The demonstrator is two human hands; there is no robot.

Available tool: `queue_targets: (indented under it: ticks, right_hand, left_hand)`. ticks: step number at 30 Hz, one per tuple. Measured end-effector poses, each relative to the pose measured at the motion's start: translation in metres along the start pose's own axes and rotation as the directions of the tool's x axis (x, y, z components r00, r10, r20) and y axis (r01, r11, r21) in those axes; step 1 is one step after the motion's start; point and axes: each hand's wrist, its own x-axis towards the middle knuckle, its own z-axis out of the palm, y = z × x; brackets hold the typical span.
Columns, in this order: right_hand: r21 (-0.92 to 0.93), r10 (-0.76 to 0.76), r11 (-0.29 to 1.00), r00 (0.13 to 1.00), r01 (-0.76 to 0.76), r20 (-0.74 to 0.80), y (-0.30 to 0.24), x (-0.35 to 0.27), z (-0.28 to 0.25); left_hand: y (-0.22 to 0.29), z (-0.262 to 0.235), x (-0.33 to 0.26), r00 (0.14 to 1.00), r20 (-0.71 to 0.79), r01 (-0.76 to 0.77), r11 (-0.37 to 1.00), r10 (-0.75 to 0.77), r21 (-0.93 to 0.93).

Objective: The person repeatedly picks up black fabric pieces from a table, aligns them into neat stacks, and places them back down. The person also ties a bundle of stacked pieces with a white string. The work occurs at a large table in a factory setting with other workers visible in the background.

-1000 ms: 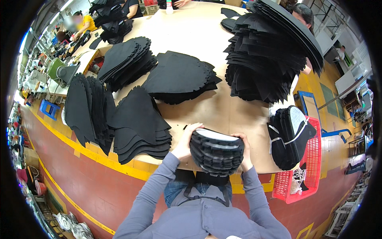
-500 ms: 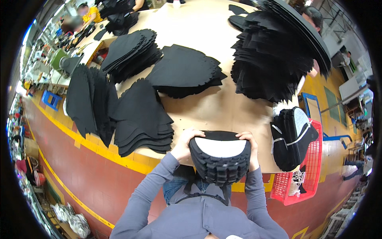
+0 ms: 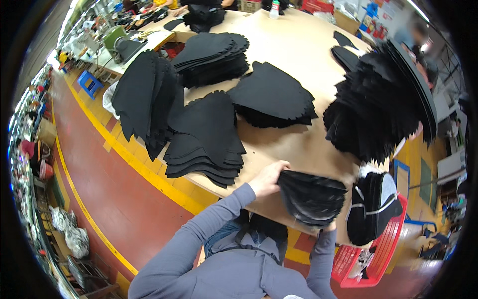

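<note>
A thick stack of black cut fabric pieces is held at the table's front edge, its layered edges facing up. My left hand grips the upper left corner of this stack, with the thumb over the top. At the stack's lower right, my right hand supports it from beneath; most of its fingers are hidden by the pieces. Just right of it stands a bundle of black pieces bound with a white strip, a pale grey piece showing on its side.
Several stacks of scalloped black pieces lie on the left of the table. A tall black pile stands at the right, with a person behind it. A red plastic basket is beside the right table edge.
The stack has been turned, so its white face no longer shows. My right hand has gone from its upper right corner to below it. The head view has swung left.
</note>
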Motion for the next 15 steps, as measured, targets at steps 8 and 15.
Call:
queue_targets:
  ticks: [8,15]
  right_hand:
    - [-0.646,0.111,0.735,0.977,-0.203,-0.181,-0.071,0.043,0.087]
    - [-0.960,-0.405,0.267,0.913,0.080,-0.037,-0.064,0.053,0.166]
  left_hand:
    - [0.030,-0.063,-0.001,0.967,-0.255,0.048,0.979,0.004,0.198]
    - [-0.036,-0.184,-0.133,0.665,-0.695,0.471,0.875,-0.273,0.108]
